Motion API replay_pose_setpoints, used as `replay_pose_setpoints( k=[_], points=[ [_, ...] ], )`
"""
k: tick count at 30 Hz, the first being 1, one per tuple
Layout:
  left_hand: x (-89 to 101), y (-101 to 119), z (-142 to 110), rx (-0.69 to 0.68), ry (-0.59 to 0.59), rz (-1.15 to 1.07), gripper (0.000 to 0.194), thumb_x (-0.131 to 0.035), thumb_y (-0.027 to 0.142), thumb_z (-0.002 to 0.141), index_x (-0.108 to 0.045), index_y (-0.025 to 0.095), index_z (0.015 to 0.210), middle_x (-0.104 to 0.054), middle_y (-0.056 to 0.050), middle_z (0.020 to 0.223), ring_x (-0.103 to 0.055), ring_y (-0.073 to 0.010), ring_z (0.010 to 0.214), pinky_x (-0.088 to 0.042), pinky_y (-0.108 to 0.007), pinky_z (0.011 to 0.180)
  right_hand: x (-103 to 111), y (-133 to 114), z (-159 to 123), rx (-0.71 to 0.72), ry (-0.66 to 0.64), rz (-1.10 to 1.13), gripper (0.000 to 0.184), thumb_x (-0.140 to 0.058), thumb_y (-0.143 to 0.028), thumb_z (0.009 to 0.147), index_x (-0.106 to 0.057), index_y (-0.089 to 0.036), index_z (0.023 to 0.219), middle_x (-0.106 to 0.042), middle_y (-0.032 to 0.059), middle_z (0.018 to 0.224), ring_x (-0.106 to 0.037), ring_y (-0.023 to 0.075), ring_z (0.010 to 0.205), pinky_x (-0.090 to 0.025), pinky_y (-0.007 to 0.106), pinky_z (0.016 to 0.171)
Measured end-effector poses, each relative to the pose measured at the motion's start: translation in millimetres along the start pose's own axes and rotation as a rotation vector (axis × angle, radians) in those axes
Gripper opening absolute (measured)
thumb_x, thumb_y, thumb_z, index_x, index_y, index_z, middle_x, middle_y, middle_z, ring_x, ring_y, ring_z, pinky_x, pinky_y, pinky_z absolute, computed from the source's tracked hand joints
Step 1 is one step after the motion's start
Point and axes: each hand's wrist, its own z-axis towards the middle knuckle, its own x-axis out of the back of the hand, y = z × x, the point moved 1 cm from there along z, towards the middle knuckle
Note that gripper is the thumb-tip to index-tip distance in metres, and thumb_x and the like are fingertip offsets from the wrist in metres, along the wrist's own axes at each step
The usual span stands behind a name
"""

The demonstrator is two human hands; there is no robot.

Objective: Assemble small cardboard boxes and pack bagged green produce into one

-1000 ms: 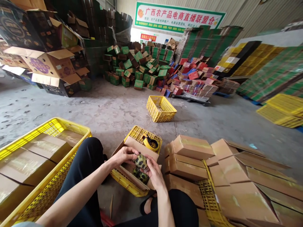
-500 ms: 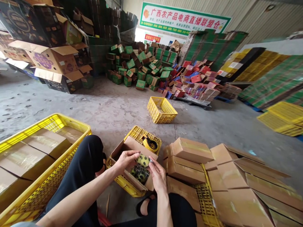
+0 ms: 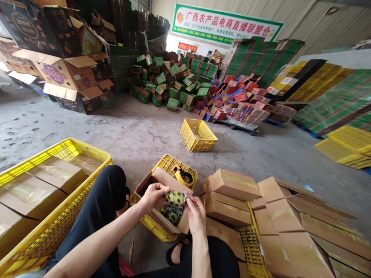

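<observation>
My left hand (image 3: pixel 153 197) and right hand (image 3: pixel 196 214) each pinch, in a narrow grip, one end of the oval, green-and-black spotted, film-wrapped bundle (image 3: pixel 174 197), over the open brown cardboard box (image 3: pixel 166 179). Stacked brown cartons (image 3: pixel 236 185) crowd my right; beyond the box's far flap, gray concrete floor (image 3: pixel 145 133) lies open around a yellow lattice-sided plastic crate (image 3: pixel 199 136).

Wall banner (image 3: pixel 227 24): "广西农产品电商直播联盟仓". Smaller red sign (image 3: pixel 188 47) below: too blurred to read.
</observation>
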Motion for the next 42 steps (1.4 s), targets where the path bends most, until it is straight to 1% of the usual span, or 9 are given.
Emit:
replay_pose_setpoints(
  k=[5,10,14,17,20,26,30,37,42],
  points=[
    [-8.3,-2.7,1.8,-0.006,0.006,-0.047,0.06,-0.101,0.056,0.048,-0.066,0.012,0.069,-0.066,-0.003,0.073,-0.063,-0.0149,0.063,-0.063,-0.031,0.054,1.0,0.6,1.2,-0.02,0.061,0.101,0.039,-0.098,-0.044,0.058,-0.074,-0.025,0.082,-0.083,0.0035,0.104,-0.076,0.0226,0.097,-0.06,0.033,0.082],
    [-11.6,-3.1,2.0,0.016,-0.008,-0.038,0.061,-0.098,0.061,0.052,-0.065,0.013,0.071,-0.061,-0.001,0.071,-0.06,-0.013,0.062,-0.062,-0.03,0.055,2.8,1.8,2.8,0.004,0.071,0.098,0.038,-0.098,-0.044,0.06,-0.074,-0.025,0.083,-0.082,0.0042,0.104,-0.076,0.0241,0.097,-0.061,0.035,0.08],
    [-8.7,-1.1,0.0,0.143,-0.015,-0.005,0.071,-0.087,0.072,0.065,-0.072,0.017,0.108,-0.068,-0.008,0.102,-0.069,-0.0187,0.078,-0.064,-0.034,0.067,3.8,-0.6,2.8,0.077,0.083,0.082,0.036,-0.095,-0.044,0.064,-0.073,-0.025,0.084,-0.081,0.0058,0.109,-0.075,0.0271,0.105,-0.06,0.04,0.088],
    [-5.9,-2.6,-0.8,0.355,-0.064,-0.01,0.09,-0.076,0.08,0.071,-0.059,0.025,0.14,-0.068,-0.013,0.117,-0.075,-0.0269,0.084,-0.064,-0.039,0.069,3.1,-3.7,-0.3,0.124,0.036,0.068,0.03,-0.092,-0.042,0.069,-0.073,-0.026,0.085,-0.081,0.0057,0.11,-0.072,0.0294,0.115,-0.053,0.047,0.103],
    [-4.8,-3.9,-0.2,0.421,-0.163,-0.064,0.09,-0.073,0.08,0.075,-0.057,0.02,0.141,-0.071,-0.016,0.112,-0.078,-0.0311,0.088,-0.063,-0.038,0.074,0.9,-6.1,-5.2,0.129,-0.068,0.025,0.025,-0.09,-0.041,0.072,-0.073,-0.026,0.082,-0.082,0.0071,0.111,-0.068,0.0327,0.124,-0.043,0.053,0.115],
    [-1.1,-0.4,-0.2,0.208,-0.17,-0.111,0.065,-0.097,0.048,0.065,-0.064,0.018,0.111,-0.073,-0.008,0.105,-0.077,-0.0227,0.082,-0.063,-0.032,0.077,-7.4,-8.0,-9.8,0.125,-0.205,-0.062,0.021,-0.085,-0.044,0.077,-0.077,-0.027,0.087,-0.066,0.0066,0.146,-0.046,0.0331,0.148,-0.027,0.053,0.127],
    [1.4,5.8,-3.4,0.065,-0.181,-0.038,0.059,-0.095,0.044,0.069,-0.068,0.018,0.114,-0.071,-0.009,0.109,-0.074,-0.0206,0.088,-0.062,-0.03,0.075,-10.4,-7.3,-8.2,-0.007,-0.181,0.02,0.051,-0.078,-0.056,0.082,-0.073,-0.033,0.127,-0.059,0.0058,0.154,-0.044,0.0328,0.15,-0.037,0.053,0.122],
    [-0.4,1.0,-5.5,-0.055,-0.276,0.03,0.109,-0.096,0.031,0.067,-0.04,0.032,0.16,-0.06,-0.012,0.136,-0.069,-0.0198,0.092,-0.059,-0.029,0.071,-10.1,0.0,-9.7,-0.14,-0.158,-0.081,0.067,-0.086,-0.051,0.078,-0.064,-0.034,0.139,-0.061,0.0065,0.152,-0.059,0.0351,0.136,-0.059,0.05,0.099],
    [-0.3,-6.8,-2.0,-0.02,-0.272,0.009,0.103,-0.098,0.031,0.064,-0.049,0.029,0.155,-0.058,-0.013,0.142,-0.068,-0.0219,0.099,-0.058,-0.033,0.081,-7.5,2.7,-7.2,-0.056,-0.172,-0.132,0.058,-0.087,-0.046,0.078,-0.068,-0.031,0.131,-0.072,0.0067,0.136,-0.065,0.0329,0.128,-0.054,0.05,0.107]
  ],
)
